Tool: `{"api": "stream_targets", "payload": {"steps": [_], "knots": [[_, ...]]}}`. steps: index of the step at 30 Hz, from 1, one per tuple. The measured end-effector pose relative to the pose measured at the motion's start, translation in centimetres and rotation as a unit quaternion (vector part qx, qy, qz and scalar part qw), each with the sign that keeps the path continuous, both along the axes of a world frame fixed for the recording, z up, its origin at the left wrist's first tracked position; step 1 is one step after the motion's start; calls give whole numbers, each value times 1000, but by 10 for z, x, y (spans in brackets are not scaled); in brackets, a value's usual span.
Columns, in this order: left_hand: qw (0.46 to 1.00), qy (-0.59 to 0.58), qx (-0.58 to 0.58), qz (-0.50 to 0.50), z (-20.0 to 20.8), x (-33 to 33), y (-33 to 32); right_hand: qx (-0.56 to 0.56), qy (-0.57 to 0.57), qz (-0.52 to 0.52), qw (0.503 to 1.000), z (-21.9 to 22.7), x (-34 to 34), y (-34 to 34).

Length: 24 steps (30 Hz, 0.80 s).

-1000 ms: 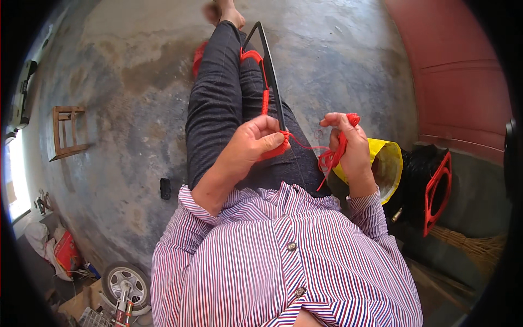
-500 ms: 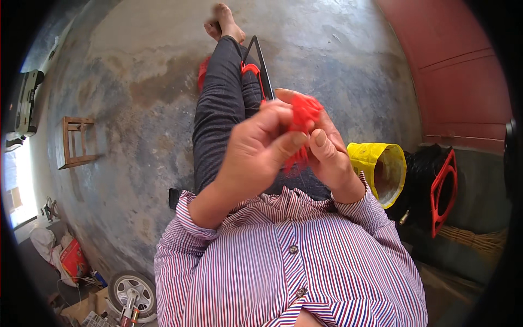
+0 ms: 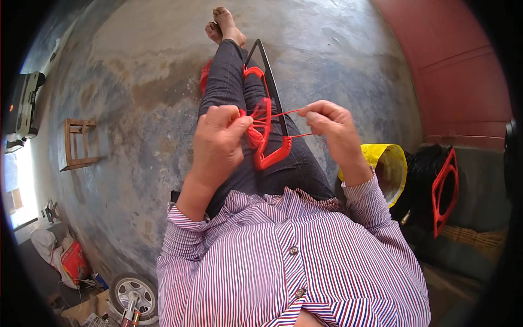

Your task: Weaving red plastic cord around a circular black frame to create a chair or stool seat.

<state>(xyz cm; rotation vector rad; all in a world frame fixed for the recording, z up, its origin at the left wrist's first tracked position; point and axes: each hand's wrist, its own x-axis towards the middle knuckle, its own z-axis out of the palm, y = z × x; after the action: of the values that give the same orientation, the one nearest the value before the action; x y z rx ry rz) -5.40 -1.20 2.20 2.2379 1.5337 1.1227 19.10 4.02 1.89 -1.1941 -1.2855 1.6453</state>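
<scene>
My left hand [image 3: 218, 133] is closed on a bunch of red string [image 3: 255, 136], pinched between thumb and fingers above my lap. To its right, my right hand [image 3: 333, 124] is closed too. Two thin red strands stretch from the bunch's side toward its fingers, the upper one taut. Beneath the string, a frame with red plastic curved parts [image 3: 272, 159] and a black bar [image 3: 272, 90] rests along my legs. The bunch hides part of this frame.
My outstretched legs [image 3: 222, 82] lie on the concrete floor. A yellow container [image 3: 400, 174] stands at my right, beside black material with a red frame [image 3: 444, 191]. At left are a wooden stool [image 3: 80, 163] and, lower, a wheel [image 3: 117, 294].
My hands have moved apart from close together, the left leftward, the right rightward. The red bunch came down leftward, and strands are now drawn out between the hands.
</scene>
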Motion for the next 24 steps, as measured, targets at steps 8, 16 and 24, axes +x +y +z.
{"api": "stream_targets", "payload": {"steps": [8,16,24], "knots": [[993,14,-121,-2,-26,38,7,170,-184,116,961,-24,-25,-6],[972,-189,-129,55,-31,36,-10,174,-136,18,975,-8,-2,1],[786,-433,-428,-107,-44,59,-20,38,418,68,905,46,38,-3]]}}
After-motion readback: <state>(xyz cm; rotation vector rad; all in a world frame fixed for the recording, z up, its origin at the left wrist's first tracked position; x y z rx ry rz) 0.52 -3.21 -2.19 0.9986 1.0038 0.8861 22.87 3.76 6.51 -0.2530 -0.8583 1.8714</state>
